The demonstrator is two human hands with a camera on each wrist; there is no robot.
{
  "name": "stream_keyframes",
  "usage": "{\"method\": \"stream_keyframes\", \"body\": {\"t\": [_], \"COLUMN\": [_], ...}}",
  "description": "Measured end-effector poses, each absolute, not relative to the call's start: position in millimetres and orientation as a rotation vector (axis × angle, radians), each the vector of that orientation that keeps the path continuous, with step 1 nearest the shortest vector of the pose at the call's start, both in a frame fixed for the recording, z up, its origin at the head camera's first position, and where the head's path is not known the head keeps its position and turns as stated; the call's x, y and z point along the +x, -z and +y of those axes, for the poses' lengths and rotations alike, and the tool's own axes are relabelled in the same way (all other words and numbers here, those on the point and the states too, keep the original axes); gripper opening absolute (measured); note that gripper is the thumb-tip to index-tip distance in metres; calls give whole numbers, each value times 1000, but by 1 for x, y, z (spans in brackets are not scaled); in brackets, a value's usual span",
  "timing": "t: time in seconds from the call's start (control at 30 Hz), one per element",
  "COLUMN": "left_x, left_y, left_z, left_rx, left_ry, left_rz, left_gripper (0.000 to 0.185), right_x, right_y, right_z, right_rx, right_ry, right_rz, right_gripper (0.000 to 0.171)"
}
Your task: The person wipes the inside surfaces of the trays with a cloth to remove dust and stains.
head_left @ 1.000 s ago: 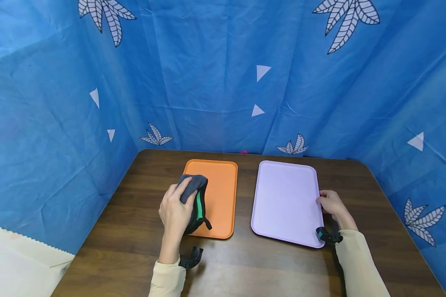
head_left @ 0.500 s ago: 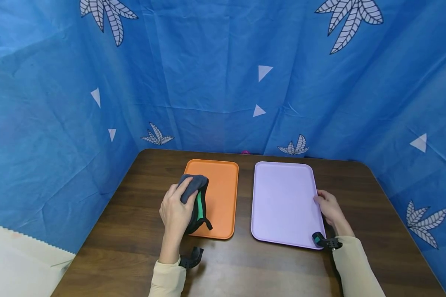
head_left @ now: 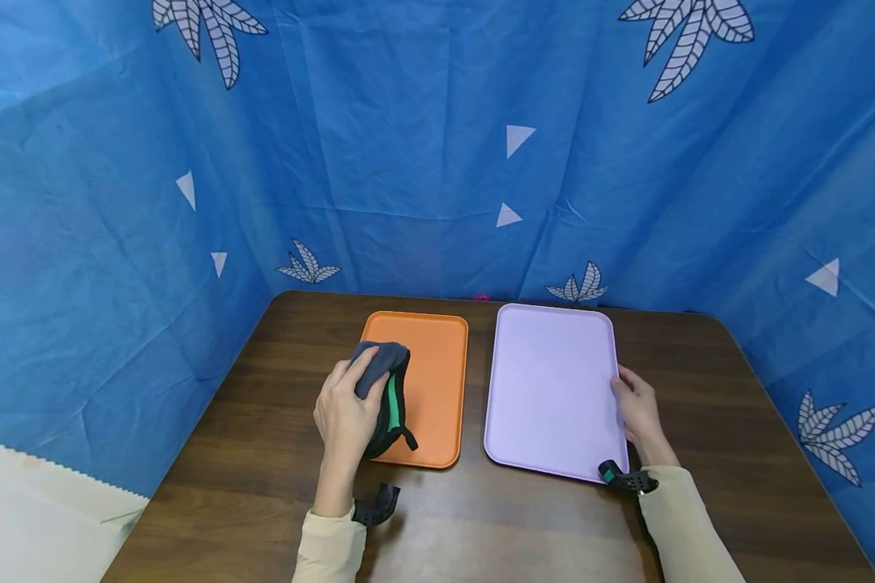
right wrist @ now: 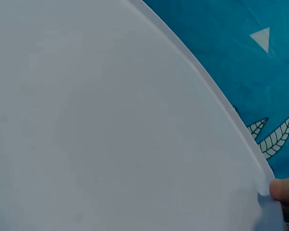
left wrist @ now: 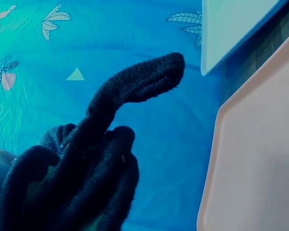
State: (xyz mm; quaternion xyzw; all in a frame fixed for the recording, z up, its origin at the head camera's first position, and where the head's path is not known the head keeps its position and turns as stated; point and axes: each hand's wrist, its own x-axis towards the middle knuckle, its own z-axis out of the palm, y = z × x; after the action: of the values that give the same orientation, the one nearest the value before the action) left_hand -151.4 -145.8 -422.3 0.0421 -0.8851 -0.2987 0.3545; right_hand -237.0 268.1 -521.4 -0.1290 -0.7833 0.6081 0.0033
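Note:
My left hand point(head_left: 346, 413) grips a folded dark grey and black cloth item point(head_left: 381, 368) with a green strip and a small hanging loop. It is held over the left part of the orange tray point(head_left: 433, 389). In the left wrist view the black, fuzzy folds of the cloth item point(left wrist: 101, 163) fill the lower left, and its loop point(left wrist: 149, 79) sticks out to the upper right. My right hand point(head_left: 638, 405) grips the light purple tray point(head_left: 550, 389) by its right rim. The thumb point(right wrist: 284, 188) lies on that rim in the right wrist view, where the tray fills most of the picture.
Both trays are at a brown wooden table point(head_left: 248, 437), side by side with a narrow gap. A blue patterned curtain point(head_left: 408, 162) hangs behind and at the sides. A small pink object point(head_left: 480, 297) shows at the table's back edge. Black straps are on both wrists.
The purple tray has shifted left toward the orange tray, and its far edge now stands higher in the head view. My right hand has moved with it. The left hand stays in place.

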Motion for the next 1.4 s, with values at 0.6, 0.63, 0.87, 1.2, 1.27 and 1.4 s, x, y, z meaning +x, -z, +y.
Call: {"method": "stream_keyframes", "body": {"t": [0.6, 0.63, 0.87, 1.2, 1.27, 1.4], "left_x": [-152, -152, -151, -151, -150, -148], "left_y": [422, 422, 421, 420, 418, 411], "left_z": [-143, -143, -141, -139, -138, -137], "left_rx": [102, 102, 104, 87, 82, 63], "left_ry": [789, 788, 791, 776, 778, 802], "left_rz": [-2293, -2293, -2295, -2291, -2286, -2269], "left_gripper": [39, 39, 40, 39, 39, 38], "right_x": [-238, -238, -233, -222, -219, -214], "right_y": [500, 499, 488, 458, 450, 435], "right_z": [247, 246, 246, 237, 235, 229], "right_rx": [-473, -482, -568, -520, -492, -428], "right_ry": [-1997, -2010, -2048, -2034, -2036, -2024], "right_rz": [-2111, -2088, -1995, -1910, -1899, -1888], "right_gripper": [45, 44, 42, 39, 38, 38]}}
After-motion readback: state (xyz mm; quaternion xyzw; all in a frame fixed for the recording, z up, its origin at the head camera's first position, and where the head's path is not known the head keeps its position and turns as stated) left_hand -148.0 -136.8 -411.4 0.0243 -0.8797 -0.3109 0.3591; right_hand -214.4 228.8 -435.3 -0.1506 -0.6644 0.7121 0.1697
